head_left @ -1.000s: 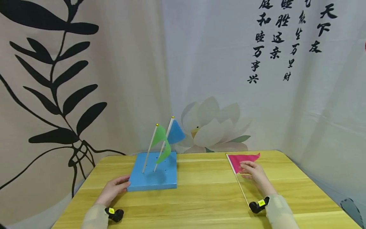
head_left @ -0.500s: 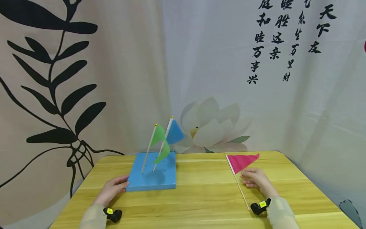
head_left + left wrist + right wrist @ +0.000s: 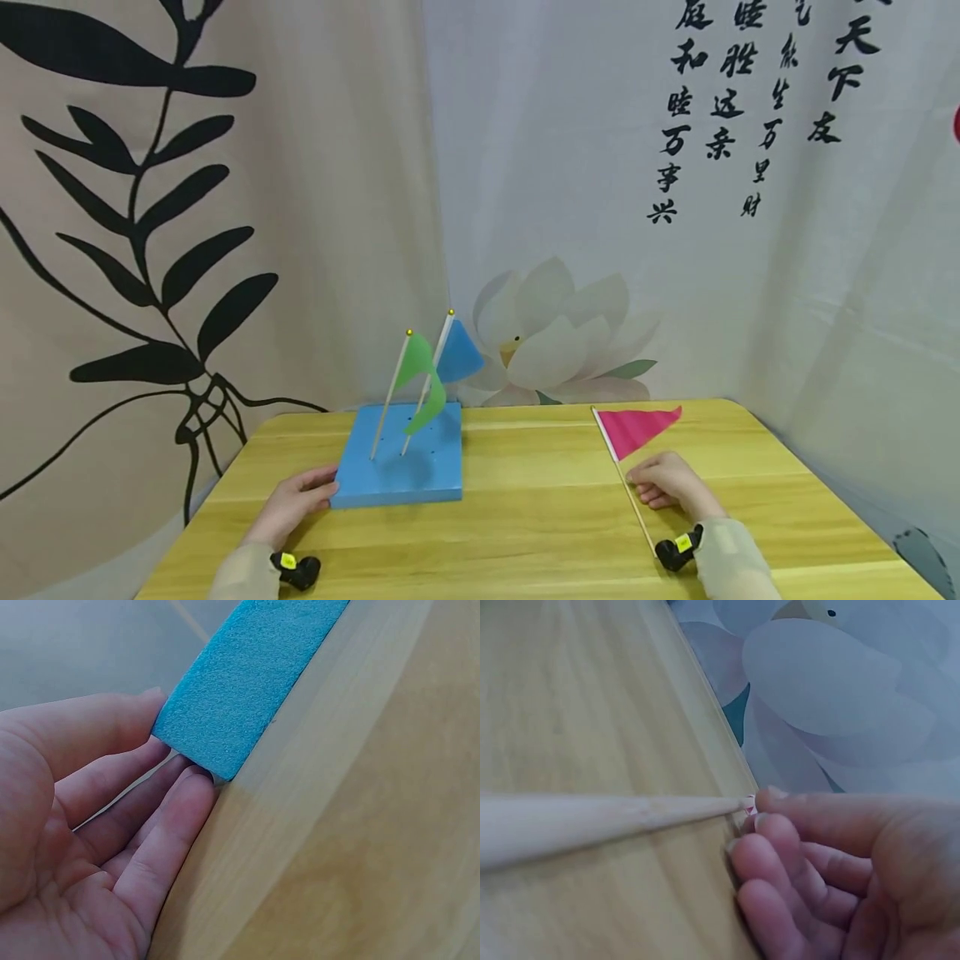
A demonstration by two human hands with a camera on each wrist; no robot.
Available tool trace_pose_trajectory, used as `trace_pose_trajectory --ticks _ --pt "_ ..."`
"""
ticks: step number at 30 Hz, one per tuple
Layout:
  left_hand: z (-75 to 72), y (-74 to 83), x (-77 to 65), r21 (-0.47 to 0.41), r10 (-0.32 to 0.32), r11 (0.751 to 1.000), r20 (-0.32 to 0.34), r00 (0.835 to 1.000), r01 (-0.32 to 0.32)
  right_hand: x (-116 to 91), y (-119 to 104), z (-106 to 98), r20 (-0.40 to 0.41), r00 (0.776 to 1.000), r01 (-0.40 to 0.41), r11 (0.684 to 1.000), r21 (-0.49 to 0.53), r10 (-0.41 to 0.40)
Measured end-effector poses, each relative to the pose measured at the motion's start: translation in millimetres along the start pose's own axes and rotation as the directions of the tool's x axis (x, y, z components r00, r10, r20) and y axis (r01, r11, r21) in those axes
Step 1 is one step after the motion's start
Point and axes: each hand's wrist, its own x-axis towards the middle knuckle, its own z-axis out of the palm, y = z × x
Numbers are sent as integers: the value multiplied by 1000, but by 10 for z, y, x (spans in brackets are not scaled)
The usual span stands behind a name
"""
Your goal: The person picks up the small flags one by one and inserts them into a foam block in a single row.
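Pink flag (image 3: 633, 432) is lying at right of centre in the head view, apparently flat on the wooden surface (image 3: 525, 537), its cloth spreading rightward near the far edge and its pale stick (image 3: 634, 507) slanting down toward the black wrist camera (image 3: 673, 552). Right grip (image 3: 672, 485) is sitting just right of the stick, below the cloth, fingers curling and thumb tip meeting or nearly meeting the forefinger; the fingertips are coming out at the stick in both views, but whether they are actually pinching it I cannot tell. Left grip (image 3: 295, 502) is not clenching: fingers are resting loosely against the near left corner of the blue board (image 3: 352, 485), thumb at its upper edge. From that board, left of centre, green flag (image 3: 415, 358) and blue flag (image 3: 459, 352) are standing, both leaning slightly right. Handling estimate: pink flag is probably being very light, stick stiff but thin enough to snap under sideways bending, cloth limp and giving poor control. Smooth wood may be rolling between fingertips, so a thumb-and-forefinger pinch on bare stick just under the cloth is looking best. Board is reading as light foam, likely sliding or denting easily; a gentle side hold is sufficing.
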Motion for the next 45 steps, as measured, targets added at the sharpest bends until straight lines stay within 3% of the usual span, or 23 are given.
trace_pose_trajectory --ticks 14,24,29,37,41,45 --pt "-7 -9 -20 -15 -27 1000 1 1000 27 -21 -107 146 -79 996 29 978 -204 -46" --pt "-8 -7 -18 -11 -23 1000 -6 1000 23 -56 -155 196 -132 989 34 963 -267 -72" --pt "-9 0 -8 -9 -4 1000 2 1000 4 -85 -185 201 -121 990 41 980 -195 -65" --pt "2 -12 -14 -8 -21 1000 2 1000 21 -81 -122 200 22 1000 18 1000 8 -18" --pt "3 -16 -15 -7 -14 1000 -1 1000 14 -52 -81 157 127 992 4 992 126 -20" --pt "1 -9 -11 -8 -9 1000 2 1000 9 -34 -43 100 248 968 -20 964 265 -47"
